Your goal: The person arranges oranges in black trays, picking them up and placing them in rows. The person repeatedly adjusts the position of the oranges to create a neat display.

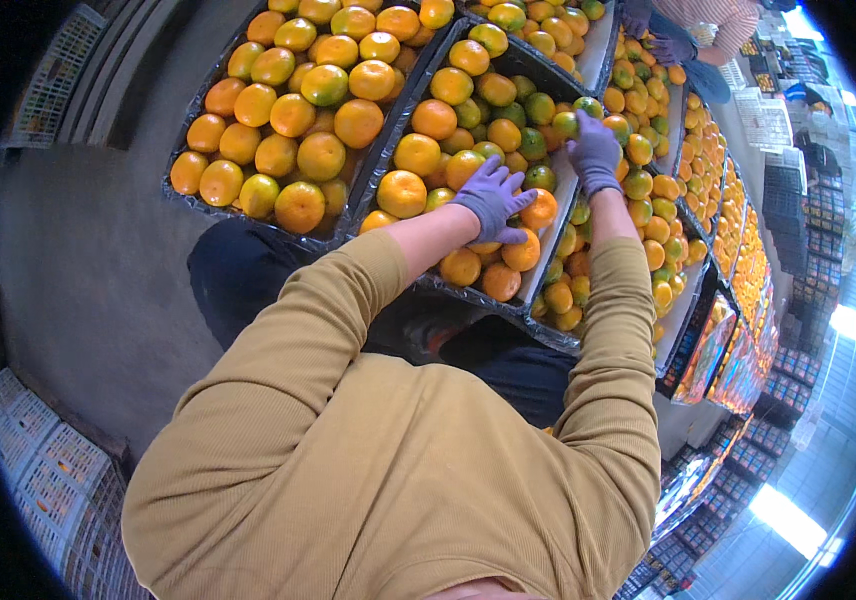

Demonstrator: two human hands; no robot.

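Note:
Before me stands a crate lined with black plastic (435,282), filled with orange and greenish mandarins (418,154). My left hand (494,199), in a purple-grey glove, lies palm down on the fruit in its near part, fingers spread; whether it grips a fruit under the palm is hidden. My right hand (594,154), gloved alike, is at the crate's right edge, its fingertips beside a green-orange mandarin (566,124) and a greener one (587,105). Its fingers are partly hidden, so a hold cannot be told. An orange mandarin (539,208) touches my left fingertips.
Another full crate of mandarins (275,154) stands at left. More crates of fruit (645,217) run off to the right. A co-worker's gloved hands (669,48) are over fruit at the upper right. White plastic crates (60,469) are stacked at lower left.

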